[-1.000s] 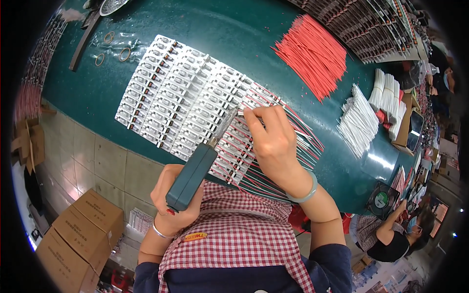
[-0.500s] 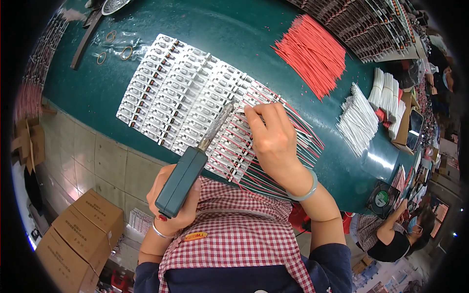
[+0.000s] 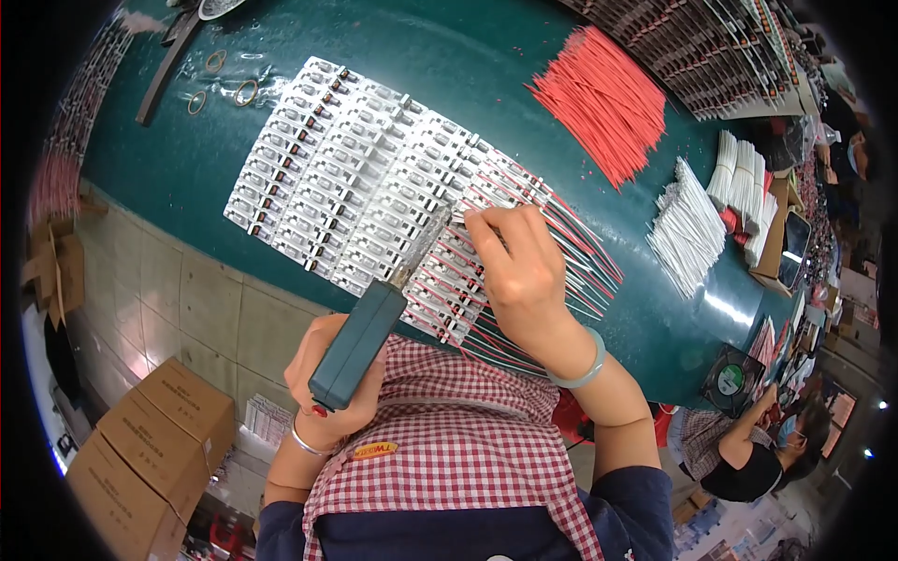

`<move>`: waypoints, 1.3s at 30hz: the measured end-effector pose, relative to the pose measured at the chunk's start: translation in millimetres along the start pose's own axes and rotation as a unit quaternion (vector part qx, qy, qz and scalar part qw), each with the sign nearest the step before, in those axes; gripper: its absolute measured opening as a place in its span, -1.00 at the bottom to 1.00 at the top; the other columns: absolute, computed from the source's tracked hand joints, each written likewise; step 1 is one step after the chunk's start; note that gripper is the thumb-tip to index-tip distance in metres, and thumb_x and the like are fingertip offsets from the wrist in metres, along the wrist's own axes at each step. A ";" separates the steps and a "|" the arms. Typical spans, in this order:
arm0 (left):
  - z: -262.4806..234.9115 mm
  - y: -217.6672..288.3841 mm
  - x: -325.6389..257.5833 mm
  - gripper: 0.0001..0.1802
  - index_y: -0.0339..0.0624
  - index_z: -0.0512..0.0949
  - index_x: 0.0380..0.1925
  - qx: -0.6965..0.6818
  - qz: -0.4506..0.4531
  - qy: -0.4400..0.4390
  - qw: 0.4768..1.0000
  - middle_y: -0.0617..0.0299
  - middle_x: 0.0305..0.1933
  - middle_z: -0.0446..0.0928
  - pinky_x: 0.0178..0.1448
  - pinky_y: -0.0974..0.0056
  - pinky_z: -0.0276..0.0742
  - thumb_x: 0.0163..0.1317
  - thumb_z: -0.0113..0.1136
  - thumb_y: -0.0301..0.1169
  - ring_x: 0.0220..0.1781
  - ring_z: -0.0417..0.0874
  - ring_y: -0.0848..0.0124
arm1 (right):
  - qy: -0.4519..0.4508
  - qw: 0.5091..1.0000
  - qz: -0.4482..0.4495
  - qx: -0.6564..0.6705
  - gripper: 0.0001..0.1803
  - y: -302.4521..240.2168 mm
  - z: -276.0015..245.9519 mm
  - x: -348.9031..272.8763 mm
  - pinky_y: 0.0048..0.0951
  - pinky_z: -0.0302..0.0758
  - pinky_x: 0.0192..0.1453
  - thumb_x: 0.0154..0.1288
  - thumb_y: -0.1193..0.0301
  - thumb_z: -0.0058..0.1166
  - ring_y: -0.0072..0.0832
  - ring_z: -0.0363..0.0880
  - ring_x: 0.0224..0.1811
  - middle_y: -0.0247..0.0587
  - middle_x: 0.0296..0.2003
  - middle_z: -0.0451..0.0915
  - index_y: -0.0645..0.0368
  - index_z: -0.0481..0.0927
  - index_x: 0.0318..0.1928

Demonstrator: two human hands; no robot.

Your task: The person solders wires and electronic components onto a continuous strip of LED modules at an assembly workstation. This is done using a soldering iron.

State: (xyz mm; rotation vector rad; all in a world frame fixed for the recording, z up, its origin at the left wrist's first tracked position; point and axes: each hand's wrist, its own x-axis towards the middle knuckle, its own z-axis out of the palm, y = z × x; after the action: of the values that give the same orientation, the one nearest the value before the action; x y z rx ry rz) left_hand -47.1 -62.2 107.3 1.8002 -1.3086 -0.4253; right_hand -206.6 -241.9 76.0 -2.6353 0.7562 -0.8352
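Dark green plastic made up the body of the tool (image 3: 358,344) that the left hand (image 3: 311,365) gripped, fingers wrapped round it near the table's near edge. Its long metal tip (image 3: 423,251) slanted over the panel of white parts (image 3: 346,173), ending just beside the fingertips of the right hand (image 3: 520,269). Those fingers were curled, tips drawn together at the wire ends; whether they pinched a wire could not be told.

The panel lay tilted on the green table (image 3: 449,61), its lower corner by the near edge. Red and white wires (image 3: 582,245) trailed from its right side, some toward the near edge. Toward the table's far edge lay a pile of red wires (image 3: 603,107); nearer the right end were a loose white pile (image 3: 687,229) and white bundles (image 3: 739,178). Rubber bands (image 3: 246,102) lay toward the left end.
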 end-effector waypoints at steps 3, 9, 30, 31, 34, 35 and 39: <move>-0.1 -1.7 -1.8 -0.73 -0.44 0.62 -0.25 0.001 -0.001 -0.016 1.000 -0.05 -0.20 0.64 -0.16 0.25 0.64 -0.01 0.38 -0.67 -0.26 0.73 0.13 | -0.008 1.000 0.000 -0.006 -0.51 -0.2 -0.5 -0.1 -0.27 0.56 -0.25 -0.16 0.74 0.12 -0.20 0.55 -0.24 -0.05 -0.23 0.59 0.40 0.64 -0.06; 2.3 -4.9 -4.7 -0.71 -0.42 0.60 -0.28 -0.028 -0.025 -0.015 0.999 -0.03 -0.24 0.62 -0.17 0.27 0.62 -0.08 0.37 -0.69 -0.28 0.71 0.14 | -0.019 1.000 -0.010 -0.019 -0.60 0.5 -0.6 1.1 -0.31 0.54 -0.23 -0.06 0.66 0.15 -0.22 0.52 -0.23 -0.06 -0.23 0.57 0.44 0.64 -0.10; -5.4 -15.8 -27.3 -0.72 -0.40 0.68 -0.20 -0.004 -0.019 0.009 1.000 -0.05 -0.18 0.68 -0.19 0.23 0.67 0.02 0.39 -0.64 -0.26 0.76 0.11 | 0.016 0.999 -0.017 -0.022 -0.64 3.0 3.1 -4.6 -0.29 0.54 -0.20 0.00 0.60 0.18 -0.22 0.52 -0.22 -0.06 -0.23 0.55 0.42 0.62 -0.10; -5.6 -16.0 -27.1 -0.72 -0.40 0.68 -0.20 -0.004 -0.020 0.009 1.000 -0.05 -0.18 0.68 -0.19 0.23 0.67 0.02 0.39 -0.64 -0.26 0.76 0.11 | 0.026 0.999 -0.020 -0.014 -0.63 1.7 2.8 -5.7 -0.28 0.54 -0.22 0.00 0.60 0.18 -0.22 0.52 -0.22 -0.07 -0.22 0.55 0.42 0.62 -0.10; -5.6 -14.3 -22.7 -0.73 -0.41 0.67 -0.20 -0.005 -0.007 0.014 1.000 -0.05 -0.17 0.67 -0.17 0.23 0.67 0.02 0.39 -0.65 -0.25 0.76 0.10 | -0.001 1.000 -0.012 0.006 -0.63 -3.9 1.5 -9.9 -0.29 0.53 -0.25 0.00 0.60 0.18 -0.23 0.52 -0.23 -0.08 -0.22 0.56 0.41 0.63 -0.09; -4.9 -12.5 -20.3 -0.73 -0.41 0.67 -0.21 -0.001 0.003 0.024 1.000 -0.06 -0.17 0.67 -0.16 0.23 0.67 0.02 0.40 -0.64 -0.24 0.76 0.10 | -0.002 1.000 -0.012 0.005 -0.63 -5.3 1.7 -9.4 -0.29 0.53 -0.25 0.00 0.60 0.18 -0.23 0.52 -0.23 -0.08 -0.22 0.56 0.41 0.63 -0.09; -8.6 -8.0 -14.1 -0.73 -0.43 0.66 -0.23 0.015 0.031 0.014 0.999 -0.06 -0.16 0.66 -0.13 0.22 0.67 0.01 0.41 -0.62 -0.23 0.76 0.09 | 0.013 1.000 0.005 0.010 -0.57 -10.0 2.9 -7.8 -0.28 0.54 -0.29 -0.12 0.73 0.19 -0.23 0.55 -0.28 -0.10 -0.26 0.59 0.36 0.65 -0.11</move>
State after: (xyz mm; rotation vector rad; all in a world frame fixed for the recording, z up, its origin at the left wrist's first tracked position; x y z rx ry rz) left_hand -41.9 -45.1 103.2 1.7785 -1.3552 -0.3471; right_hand -206.3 -229.1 74.1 -2.6067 0.7626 -0.8709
